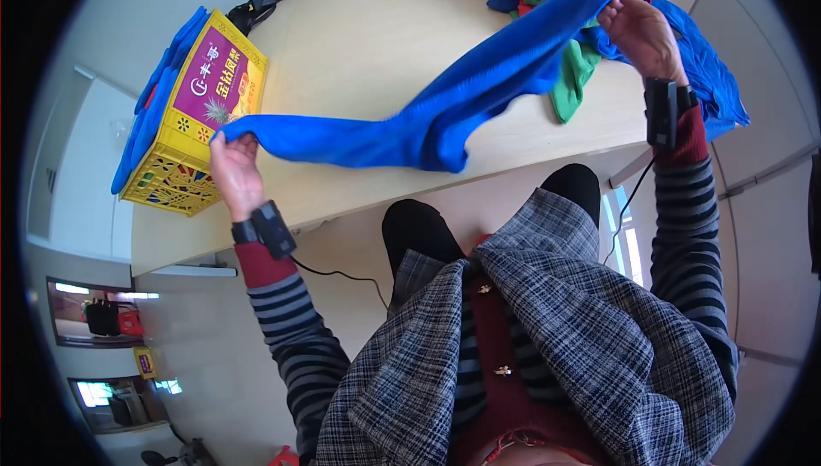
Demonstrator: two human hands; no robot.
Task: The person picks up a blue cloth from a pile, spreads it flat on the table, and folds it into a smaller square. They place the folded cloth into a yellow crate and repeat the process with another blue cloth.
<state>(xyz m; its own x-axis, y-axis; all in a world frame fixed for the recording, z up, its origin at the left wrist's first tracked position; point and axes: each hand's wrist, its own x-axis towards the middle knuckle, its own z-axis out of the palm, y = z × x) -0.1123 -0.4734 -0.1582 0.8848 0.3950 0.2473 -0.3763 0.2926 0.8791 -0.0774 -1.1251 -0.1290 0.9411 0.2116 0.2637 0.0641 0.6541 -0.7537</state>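
Both hands, the left hand (pixel 235 171) and right hand (pixel 640 32), grasp in clenched fingers the ends of a long blue cloth (pixel 445 103) stretched above the pale worktop (pixel 359 47), beside a yellow plastic crate (pixel 184 137)

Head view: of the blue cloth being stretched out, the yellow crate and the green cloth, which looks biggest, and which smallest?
1. Blue cloth, spanning both hands.
2. Yellow crate.
3. Green cloth, though the blue cloth partly covers it, so its true size is unsure.
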